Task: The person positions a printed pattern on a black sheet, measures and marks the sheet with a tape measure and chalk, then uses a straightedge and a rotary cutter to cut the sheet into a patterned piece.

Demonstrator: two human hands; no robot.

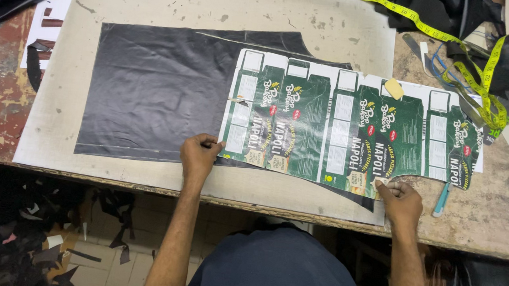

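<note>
A flattened green and white printed cardboard template (345,124) lies over the right part of a black sheet of material (153,88) on a pale board (156,0). My left hand (198,155) pinches the template's lower left corner. My right hand (401,201) grips its lower edge further right, fingers curled on the card. A small tan chalk piece (394,88) rests on top of the template.
A yellow measuring tape (464,64) snakes across the back right, among black scraps and a pair of scissors (430,57). A teal pen-like tool (442,199) lies at the template's right end. Black offcuts litter the floor (17,238) below the table edge.
</note>
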